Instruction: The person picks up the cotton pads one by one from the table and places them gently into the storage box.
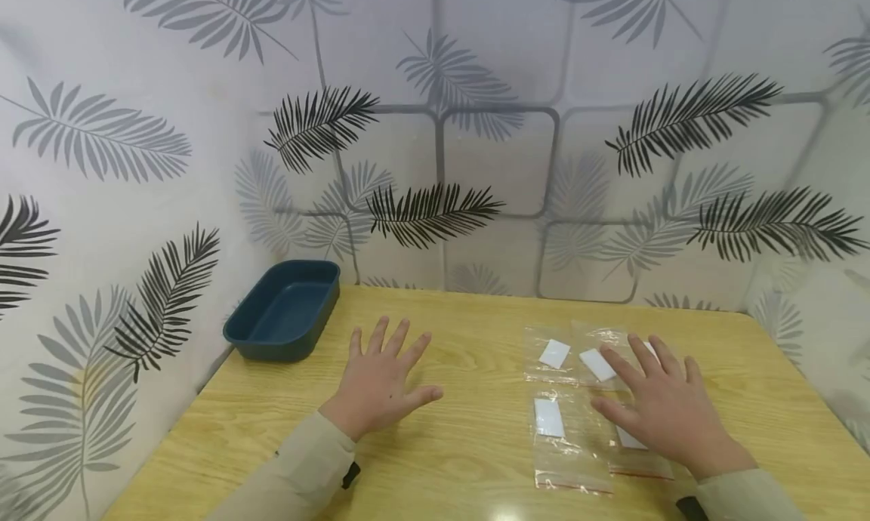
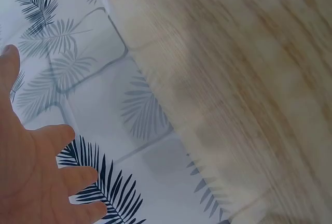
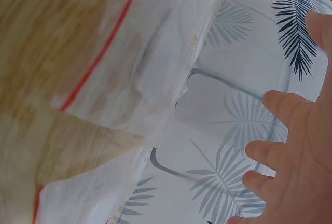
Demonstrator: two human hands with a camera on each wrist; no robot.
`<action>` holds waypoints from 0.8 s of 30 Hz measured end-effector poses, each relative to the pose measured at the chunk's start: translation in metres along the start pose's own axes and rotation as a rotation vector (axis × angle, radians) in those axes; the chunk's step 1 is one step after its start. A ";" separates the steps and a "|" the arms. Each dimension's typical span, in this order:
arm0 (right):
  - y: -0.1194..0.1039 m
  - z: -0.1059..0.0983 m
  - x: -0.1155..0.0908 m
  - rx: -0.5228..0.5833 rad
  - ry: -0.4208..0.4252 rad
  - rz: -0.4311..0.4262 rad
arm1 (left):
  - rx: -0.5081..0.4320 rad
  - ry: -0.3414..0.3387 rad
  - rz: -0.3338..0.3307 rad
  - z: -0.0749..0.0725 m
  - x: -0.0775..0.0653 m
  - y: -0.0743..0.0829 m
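Observation:
Several clear zip bags (image 1: 578, 457) lie in a group on the right half of the table, each with a flat white piece (image 1: 549, 417) inside. My right hand (image 1: 669, 415) is spread over the right-hand bags and partly hides them in the head view. In the right wrist view its fingers (image 3: 288, 110) are clear of the bag with a red seal strip (image 3: 106, 53). Left of the bags, my left hand (image 1: 381, 389) hovers with fingers and thumb spread. Nothing is in either hand.
A dark blue rectangular bin (image 1: 282, 347) stands at the table's back left corner. The wood-grain table (image 1: 469, 400) meets a leaf-patterned wall covering (image 1: 489, 166) at the back, and the same covering runs along both sides.

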State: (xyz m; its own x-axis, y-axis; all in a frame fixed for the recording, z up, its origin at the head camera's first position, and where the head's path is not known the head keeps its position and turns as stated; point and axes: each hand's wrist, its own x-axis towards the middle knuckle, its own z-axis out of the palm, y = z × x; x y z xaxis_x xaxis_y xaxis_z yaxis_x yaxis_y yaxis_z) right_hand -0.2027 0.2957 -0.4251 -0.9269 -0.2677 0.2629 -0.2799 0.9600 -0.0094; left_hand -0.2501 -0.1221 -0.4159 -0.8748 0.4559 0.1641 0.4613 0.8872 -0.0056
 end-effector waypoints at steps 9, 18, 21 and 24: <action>0.002 0.000 -0.002 0.012 -0.004 0.000 | 0.016 0.043 -0.021 0.001 -0.003 -0.011; 0.007 0.005 -0.004 0.023 -0.008 0.003 | -0.009 0.054 -0.072 0.006 -0.010 -0.036; 0.008 0.005 -0.005 0.022 0.001 0.001 | -0.010 0.054 -0.103 0.005 -0.012 -0.046; 0.008 0.005 -0.007 0.028 0.008 -0.001 | -0.014 0.051 -0.138 0.003 -0.014 -0.055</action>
State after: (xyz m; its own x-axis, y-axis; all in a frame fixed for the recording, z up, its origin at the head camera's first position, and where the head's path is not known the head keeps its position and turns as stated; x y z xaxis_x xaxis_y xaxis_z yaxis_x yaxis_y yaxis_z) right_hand -0.2000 0.3049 -0.4317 -0.9245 -0.2683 0.2708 -0.2883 0.9569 -0.0359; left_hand -0.2636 -0.1774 -0.4212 -0.9215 0.3250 0.2126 0.3395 0.9400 0.0347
